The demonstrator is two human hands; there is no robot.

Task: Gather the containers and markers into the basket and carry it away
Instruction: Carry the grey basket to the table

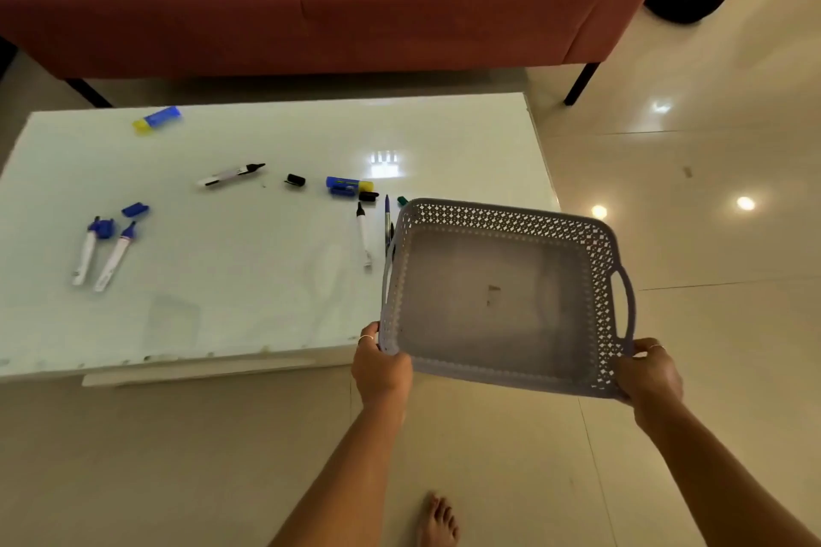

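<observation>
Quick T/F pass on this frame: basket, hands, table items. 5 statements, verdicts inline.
1. Both hands hold the basket: the left hand and the right hand grip its near corners. True.
2. The basket already holds markers. False: its inside is bare; the markers lie on the table.
3. A black-tipped marker lies uncapped near the middle of the table, with a loose black cap to its right. True.
4. The basket rests flat on the table. False: it is held tilted over the table's right end, partly past the edge.
5. All blue-and-yellow containers are side by side. False: one lies at the far left, another near the basket.
</observation>
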